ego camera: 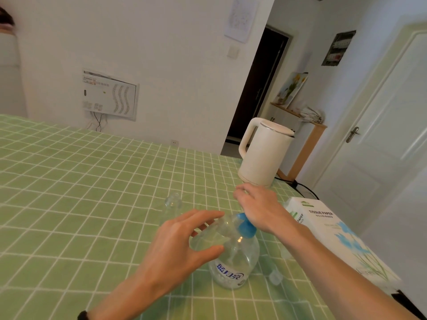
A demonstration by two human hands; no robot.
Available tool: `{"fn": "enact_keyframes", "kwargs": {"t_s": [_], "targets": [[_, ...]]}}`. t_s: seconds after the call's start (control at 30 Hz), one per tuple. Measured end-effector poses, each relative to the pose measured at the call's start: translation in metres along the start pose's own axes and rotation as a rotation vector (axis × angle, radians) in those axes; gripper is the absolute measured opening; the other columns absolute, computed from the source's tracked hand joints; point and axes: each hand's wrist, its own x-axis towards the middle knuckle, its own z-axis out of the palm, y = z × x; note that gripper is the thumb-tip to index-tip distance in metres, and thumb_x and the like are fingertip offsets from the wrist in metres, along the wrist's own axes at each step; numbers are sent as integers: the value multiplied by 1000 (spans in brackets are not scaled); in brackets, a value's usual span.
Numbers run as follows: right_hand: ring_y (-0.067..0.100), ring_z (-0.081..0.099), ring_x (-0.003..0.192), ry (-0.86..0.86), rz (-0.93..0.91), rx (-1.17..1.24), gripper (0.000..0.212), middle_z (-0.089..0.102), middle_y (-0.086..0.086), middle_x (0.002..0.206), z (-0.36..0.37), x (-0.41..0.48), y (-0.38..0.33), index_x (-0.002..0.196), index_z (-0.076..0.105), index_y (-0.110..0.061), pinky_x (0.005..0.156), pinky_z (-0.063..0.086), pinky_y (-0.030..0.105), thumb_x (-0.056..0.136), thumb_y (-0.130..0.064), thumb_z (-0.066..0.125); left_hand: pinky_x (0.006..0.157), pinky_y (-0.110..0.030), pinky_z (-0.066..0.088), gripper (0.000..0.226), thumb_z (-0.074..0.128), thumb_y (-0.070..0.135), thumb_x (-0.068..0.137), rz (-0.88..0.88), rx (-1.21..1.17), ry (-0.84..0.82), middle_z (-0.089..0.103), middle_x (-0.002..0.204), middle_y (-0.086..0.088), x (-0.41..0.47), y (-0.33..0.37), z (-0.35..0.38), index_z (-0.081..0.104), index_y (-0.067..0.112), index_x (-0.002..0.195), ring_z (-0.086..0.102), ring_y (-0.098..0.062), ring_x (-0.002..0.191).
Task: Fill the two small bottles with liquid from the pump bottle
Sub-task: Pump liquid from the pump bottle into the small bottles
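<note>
The clear pump bottle [233, 266] with a blue pump collar [245, 226] and a blue-lettered label stands on the green checked tablecloth [92, 192]. My right hand [256, 206] lies over the pump head and hides it. My left hand [182, 241] grips a small clear bottle [217, 234], tilted against the pump bottle's neck just below the pump. A second small clear bottle [172, 204] stands upright and uncapped a little behind my left hand, apart from both hands.
A white electric kettle [263, 153] stands behind my right hand, its cord running off the table's right edge. A tissue paper box [335, 236] lies on the right. Two small clear caps [275, 277] rest right of the pump bottle.
</note>
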Motion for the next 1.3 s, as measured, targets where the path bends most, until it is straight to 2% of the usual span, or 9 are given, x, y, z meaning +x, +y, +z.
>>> {"fn": "enact_keyframes", "kwargs": {"t_s": [0.17, 0.27, 0.43, 0.63, 0.73, 0.83, 0.93, 1.17, 1.3], "targets": [[28, 25, 152, 58, -29, -124, 51, 40, 3, 162, -5, 3, -4, 152, 47, -32, 119, 28, 57, 106, -52, 37, 84, -11, 52, 59, 74, 58, 73, -3, -10, -1, 68, 111, 32, 1, 1, -2, 60, 54, 130, 64, 9, 101], [32, 45, 137, 17, -6, 37, 29, 61, 5, 139, 3, 3, -1, 117, 66, -36, 114, 37, 57, 105, -44, 40, 83, -12, 52, 61, 77, 54, 73, -12, -16, -2, 70, 111, 29, 1, -1, -2, 61, 49, 132, 65, 6, 100], [35, 51, 120, 25, -30, 80, 25, 59, 3, 104, 5, 0, 0, 78, 46, -38, 105, 43, 58, 102, -41, 39, 85, -8, 50, 62, 79, 52, 73, -18, -9, -4, 68, 111, 33, -1, -1, 0, 60, 51, 132, 64, 9, 101], [30, 29, 150, -6, -7, -103, 47, 46, 5, 156, -4, 0, -3, 148, 51, -32, 119, 30, 57, 105, -48, 39, 84, -11, 53, 61, 79, 55, 73, -15, -7, 1, 69, 111, 31, 0, 2, -1, 61, 51, 132, 64, 10, 100], [30, 24, 152, 40, -38, -165, 53, 42, 5, 159, -8, 5, -7, 153, 47, -31, 116, 28, 56, 105, -52, 37, 83, -13, 54, 62, 73, 60, 73, -17, -28, 0, 70, 112, 29, 2, 2, -2, 61, 48, 132, 65, 8, 100], [37, 51, 126, 58, -67, 27, 37, 66, 6, 114, 1, 6, -1, 115, 71, -18, 101, 39, 45, 106, -37, 41, 82, -14, 54, 61, 79, 53, 74, -23, -36, -5, 71, 113, 28, 3, 0, -2, 63, 45, 132, 66, 8, 99], [33, 52, 106, 40, -27, 64, 31, 61, 1, 90, 6, 4, 1, 76, 58, -28, 94, 44, 48, 102, -37, 43, 82, -16, 55, 61, 87, 43, 75, -31, -31, -13, 72, 113, 26, 2, -3, 0, 64, 44, 131, 67, 6, 98], [33, 39, 140, 55, -33, -62, 46, 56, 7, 142, -1, -1, -1, 143, 59, -28, 113, 38, 53, 106, -46, 39, 82, -19, 56, 62, 89, 39, 74, -30, -40, 4, 73, 113, 23, 1, 1, 1, 64, 45, 130, 67, 5, 99], [32, 30, 149, 96, -55, -167, 53, 45, 5, 158, -7, 4, -7, 152, 48, -31, 115, 32, 58, 105, -54, 36, 81, -17, 56, 60, 77, 55, 73, -25, -57, 4, 73, 113, 23, 2, 3, -1, 63, 46, 131, 67, 5, 98]]}}
